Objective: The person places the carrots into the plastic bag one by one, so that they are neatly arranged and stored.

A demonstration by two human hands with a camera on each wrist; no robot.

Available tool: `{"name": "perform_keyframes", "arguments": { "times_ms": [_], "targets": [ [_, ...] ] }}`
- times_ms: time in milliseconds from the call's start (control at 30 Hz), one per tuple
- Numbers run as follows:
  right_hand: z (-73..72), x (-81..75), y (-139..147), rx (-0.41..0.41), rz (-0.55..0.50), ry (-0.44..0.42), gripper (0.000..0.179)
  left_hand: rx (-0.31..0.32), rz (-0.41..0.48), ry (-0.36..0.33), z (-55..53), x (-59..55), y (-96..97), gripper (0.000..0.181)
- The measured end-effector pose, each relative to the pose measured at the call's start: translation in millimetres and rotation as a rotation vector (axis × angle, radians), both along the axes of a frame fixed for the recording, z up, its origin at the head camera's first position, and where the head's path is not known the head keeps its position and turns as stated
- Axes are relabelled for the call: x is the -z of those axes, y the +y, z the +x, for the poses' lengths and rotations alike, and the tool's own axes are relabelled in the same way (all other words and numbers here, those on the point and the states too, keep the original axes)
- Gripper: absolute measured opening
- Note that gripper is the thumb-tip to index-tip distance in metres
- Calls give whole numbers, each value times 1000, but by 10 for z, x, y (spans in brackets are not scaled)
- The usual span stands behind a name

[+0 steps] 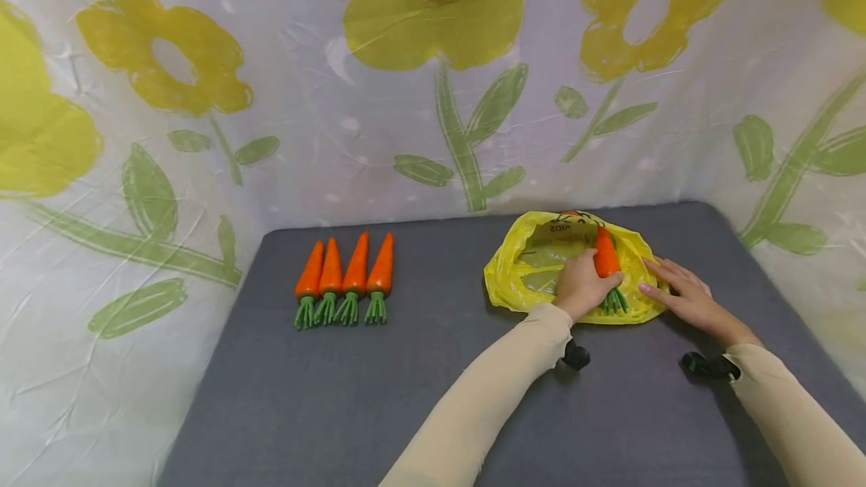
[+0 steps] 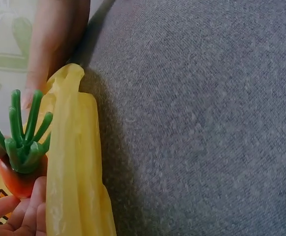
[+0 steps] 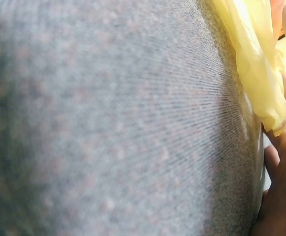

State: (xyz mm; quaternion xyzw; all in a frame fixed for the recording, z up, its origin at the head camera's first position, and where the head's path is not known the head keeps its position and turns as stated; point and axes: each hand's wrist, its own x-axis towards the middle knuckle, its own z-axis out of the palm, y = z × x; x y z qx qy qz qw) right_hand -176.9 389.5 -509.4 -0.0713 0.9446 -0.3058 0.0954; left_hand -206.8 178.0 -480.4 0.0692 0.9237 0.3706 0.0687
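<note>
A yellow plastic bag [image 1: 504, 276] lies with its mouth spread wide on the right side of the grey table. Inside that mouth, my left hand [image 1: 583, 284] grips an orange carrot [image 1: 607, 255]. Its green stem tuft [image 2: 23, 142] points toward me, and the left wrist view shows fingers around the orange body. At the bag's right rim is my right hand [image 1: 690, 303]. The bag's edge passes between its thumb and fingers, some of them on the outer side in the right wrist view. Part of the carrot is hidden behind my left hand.
Several more carrots [image 1: 355, 269] lie side by side on the left of the grey table [image 1: 406, 397], tips pointing away. A flower-printed cloth [image 1: 304, 134] hangs behind the table and along its sides. Dark bands [image 1: 707, 367] sit at both wrists.
</note>
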Motion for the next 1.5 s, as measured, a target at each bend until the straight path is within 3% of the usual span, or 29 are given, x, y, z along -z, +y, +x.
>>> {"name": "perform_keyframes", "arguments": {
  "times_ms": [333, 700, 1033, 1500],
  "targets": [
    [1, 1, 3, 7, 4, 0, 73, 30, -56, 51, 5, 53, 81, 47],
    [-15, 8, 13, 2, 8, 16, 72, 13, -93, 53, -29, 102, 163, 57],
    [-15, 12, 36, -1, 0, 8, 73, 74, -63, 38, -41, 134, 114, 56],
    [-28, 29, 44, -5, -9, 14, 72, 89, -47, 24, -42, 100, 52, 50]
  ]
}}
